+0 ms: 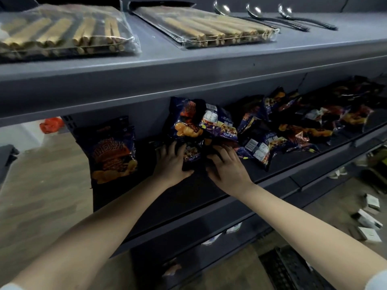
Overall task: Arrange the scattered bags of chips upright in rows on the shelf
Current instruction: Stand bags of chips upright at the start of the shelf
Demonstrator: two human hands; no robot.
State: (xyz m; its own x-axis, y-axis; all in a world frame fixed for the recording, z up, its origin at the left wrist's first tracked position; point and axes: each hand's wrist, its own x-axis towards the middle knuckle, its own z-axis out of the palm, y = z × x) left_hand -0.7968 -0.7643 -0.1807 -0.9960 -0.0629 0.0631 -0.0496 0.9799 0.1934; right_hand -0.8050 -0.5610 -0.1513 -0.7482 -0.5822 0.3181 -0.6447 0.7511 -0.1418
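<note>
Presently the left hand and right hand grip the lower edge of a bundle of chip bags on the shelf, fingers curled on the film. Judged light, air-filled, slippery and crushable; hold by seams, never squeezing the middle.

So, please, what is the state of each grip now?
Left grip: holds the chip bag.
Right grip: holds the same bag.

glossy crinkled plastic chip bags on a matt grey metal shelf; shiny metal spoons.
</note>
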